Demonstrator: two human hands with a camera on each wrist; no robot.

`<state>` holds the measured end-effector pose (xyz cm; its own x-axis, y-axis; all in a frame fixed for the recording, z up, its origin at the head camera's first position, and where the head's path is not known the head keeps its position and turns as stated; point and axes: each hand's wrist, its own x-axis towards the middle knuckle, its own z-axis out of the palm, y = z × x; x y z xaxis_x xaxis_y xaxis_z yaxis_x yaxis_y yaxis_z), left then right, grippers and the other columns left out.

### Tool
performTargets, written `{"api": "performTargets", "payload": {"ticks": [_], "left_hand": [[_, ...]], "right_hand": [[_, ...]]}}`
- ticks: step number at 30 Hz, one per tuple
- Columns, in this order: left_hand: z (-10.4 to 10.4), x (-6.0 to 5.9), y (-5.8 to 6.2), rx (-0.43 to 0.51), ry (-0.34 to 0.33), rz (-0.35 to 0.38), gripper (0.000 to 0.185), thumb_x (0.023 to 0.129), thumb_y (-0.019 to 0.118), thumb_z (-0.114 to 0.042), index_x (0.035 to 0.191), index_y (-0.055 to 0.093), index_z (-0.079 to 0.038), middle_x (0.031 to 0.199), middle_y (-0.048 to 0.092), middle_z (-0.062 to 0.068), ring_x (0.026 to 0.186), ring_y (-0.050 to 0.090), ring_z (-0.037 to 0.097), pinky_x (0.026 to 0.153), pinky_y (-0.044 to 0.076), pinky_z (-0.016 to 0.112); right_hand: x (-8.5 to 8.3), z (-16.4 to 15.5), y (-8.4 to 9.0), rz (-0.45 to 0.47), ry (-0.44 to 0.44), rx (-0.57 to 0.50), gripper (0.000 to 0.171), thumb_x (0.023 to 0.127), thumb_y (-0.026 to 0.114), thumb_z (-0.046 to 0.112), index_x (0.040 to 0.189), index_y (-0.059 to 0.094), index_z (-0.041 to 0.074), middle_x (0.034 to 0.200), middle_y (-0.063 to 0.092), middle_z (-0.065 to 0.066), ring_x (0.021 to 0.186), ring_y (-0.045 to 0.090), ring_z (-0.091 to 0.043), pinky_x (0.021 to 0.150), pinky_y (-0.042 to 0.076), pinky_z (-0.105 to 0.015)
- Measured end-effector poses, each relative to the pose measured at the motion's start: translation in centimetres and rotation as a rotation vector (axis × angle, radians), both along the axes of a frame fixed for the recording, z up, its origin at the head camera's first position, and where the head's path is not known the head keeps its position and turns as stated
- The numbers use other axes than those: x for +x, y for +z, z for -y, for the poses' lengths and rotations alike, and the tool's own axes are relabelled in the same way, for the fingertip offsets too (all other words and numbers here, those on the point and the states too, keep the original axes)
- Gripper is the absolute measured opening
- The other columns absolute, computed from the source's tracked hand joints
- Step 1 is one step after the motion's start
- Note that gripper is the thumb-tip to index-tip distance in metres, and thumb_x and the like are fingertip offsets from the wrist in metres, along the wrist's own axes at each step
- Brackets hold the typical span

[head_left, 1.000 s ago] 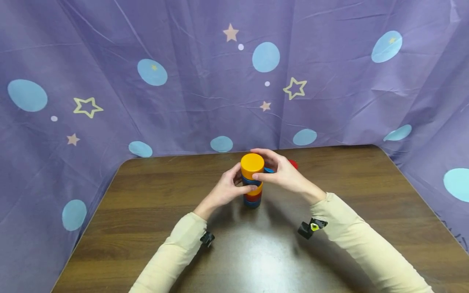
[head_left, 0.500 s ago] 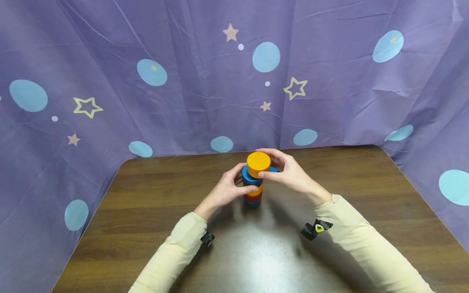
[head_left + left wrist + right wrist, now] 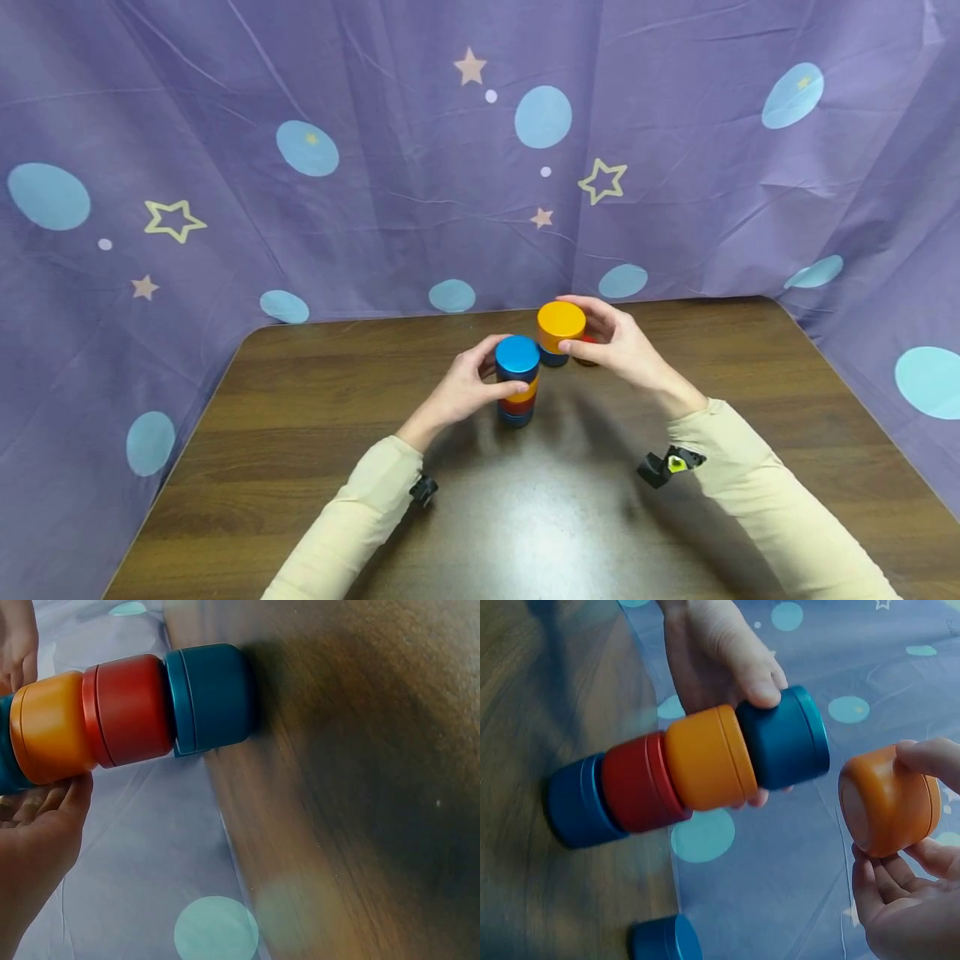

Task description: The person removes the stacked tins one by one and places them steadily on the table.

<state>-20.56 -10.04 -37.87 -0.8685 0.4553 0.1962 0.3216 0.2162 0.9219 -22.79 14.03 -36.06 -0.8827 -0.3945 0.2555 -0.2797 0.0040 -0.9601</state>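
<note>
A stack of round tins (image 3: 517,385) stands mid-table: blue on top (image 3: 517,356), then orange, red and blue. My left hand (image 3: 501,367) grips its upper part, thumb in front and fingers behind. The left wrist view shows the stack (image 3: 131,712) sideways with my fingers (image 3: 41,825) by its orange tin. My right hand (image 3: 581,327) holds a single orange tin (image 3: 560,323) in the air, up and to the right of the stack. In the right wrist view that orange tin (image 3: 889,799) sits between thumb and fingers (image 3: 900,900), apart from the stack (image 3: 705,765).
A loose blue tin (image 3: 553,359) and a red tin (image 3: 587,342) lie on the brown table (image 3: 300,433) behind the stack, partly hidden by my right hand. The blue tin (image 3: 667,939) also shows in the right wrist view. A purple star-patterned cloth (image 3: 375,167) walls the table.
My right hand has lifted the orange tin off the top of the stack and carried it right and back. The blue tin beneath is now uncovered. My left hand keeps its grip.
</note>
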Motion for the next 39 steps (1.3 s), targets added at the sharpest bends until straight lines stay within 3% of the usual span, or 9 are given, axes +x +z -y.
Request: {"api": "performTargets", "payload": {"ticks": [6, 15, 22, 25, 39], "left_hand": [[0.0, 0.6, 0.8, -0.005, 0.006, 0.0, 0.055, 0.082, 0.074, 0.003, 0.131, 0.049, 0.007, 0.123, 0.057, 0.023, 0.113, 0.058, 0.034, 0.099, 0.044, 0.042], [0.2, 0.4, 0.6, 0.001, 0.008, 0.006, 0.055, 0.082, 0.075, 0.002, 0.13, 0.05, 0.007, 0.124, 0.057, 0.023, 0.113, 0.058, 0.034, 0.099, 0.045, 0.041], [0.3, 0.0, -0.3, 0.027, 0.004, 0.006, 0.054, 0.082, 0.075, 0.003, 0.13, 0.05, 0.007, 0.123, 0.057, 0.023, 0.111, 0.058, 0.034, 0.098, 0.046, 0.042], [0.2, 0.3, 0.2, 0.026, -0.001, 0.019, 0.054, 0.081, 0.074, 0.004, 0.129, 0.05, 0.008, 0.122, 0.057, 0.024, 0.111, 0.058, 0.035, 0.098, 0.045, 0.044], [0.4, 0.5, 0.5, -0.014, -0.006, 0.003, 0.056, 0.083, 0.074, 0.001, 0.132, 0.048, 0.008, 0.125, 0.056, 0.024, 0.115, 0.056, 0.034, 0.1, 0.044, 0.041]], "right_hand": [[-0.1, -1.0, -0.4, 0.024, -0.033, 0.004, 0.059, 0.084, 0.07, -0.004, 0.138, 0.046, -0.004, 0.129, 0.056, -0.013, 0.114, 0.057, -0.016, 0.094, 0.047, -0.026], [-0.5, -2.6, -1.8, 0.039, -0.086, 0.024, 0.058, 0.085, 0.07, -0.002, 0.137, 0.046, -0.005, 0.123, 0.059, -0.005, 0.108, 0.06, -0.014, 0.09, 0.05, -0.025], [-0.9, -4.2, -2.7, 0.057, -0.113, 0.057, 0.059, 0.085, 0.071, -0.001, 0.137, 0.045, -0.005, 0.121, 0.06, -0.001, 0.106, 0.06, -0.01, 0.089, 0.049, -0.022], [-1.0, -4.7, -3.0, 0.054, -0.117, 0.059, 0.058, 0.085, 0.07, -0.002, 0.137, 0.045, -0.006, 0.118, 0.06, 0.002, 0.105, 0.06, -0.009, 0.089, 0.049, -0.021], [-1.6, -7.0, -4.5, 0.056, -0.156, 0.131, 0.06, 0.085, 0.072, 0.0, 0.137, 0.044, -0.007, 0.12, 0.059, -0.002, 0.105, 0.058, -0.005, 0.088, 0.048, -0.019]]}}
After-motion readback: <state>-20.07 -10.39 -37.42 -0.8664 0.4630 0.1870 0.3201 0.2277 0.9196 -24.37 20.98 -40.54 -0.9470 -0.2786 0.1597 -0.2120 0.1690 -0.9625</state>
